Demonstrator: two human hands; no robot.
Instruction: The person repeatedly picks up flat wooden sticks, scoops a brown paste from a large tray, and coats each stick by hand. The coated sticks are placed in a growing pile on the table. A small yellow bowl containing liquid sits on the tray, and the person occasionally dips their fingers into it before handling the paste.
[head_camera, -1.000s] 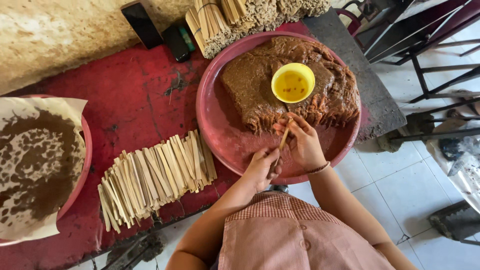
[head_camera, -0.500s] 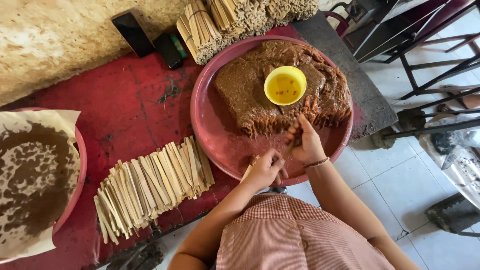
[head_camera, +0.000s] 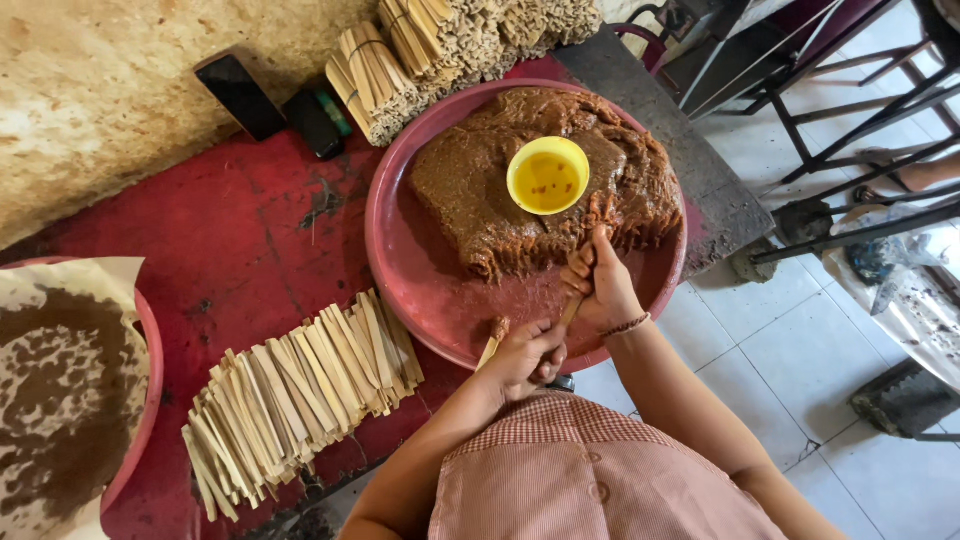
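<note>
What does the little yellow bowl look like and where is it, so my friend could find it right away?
Find the big round pink tray on the red table. A heap of brown paste fills its far half, and the small yellow bowl sits on top of that heap, just beyond the right hand. It is the only bright yellow thing there, with yellowish liquid inside.

Bright, even daylight fills the scene, strongest on the pale floor tiles (head_camera: 800, 330) at right, which look slightly washed out. Shadows are soft. Focus is sharp at centre; wide-angle distortion bends the edges.
</note>
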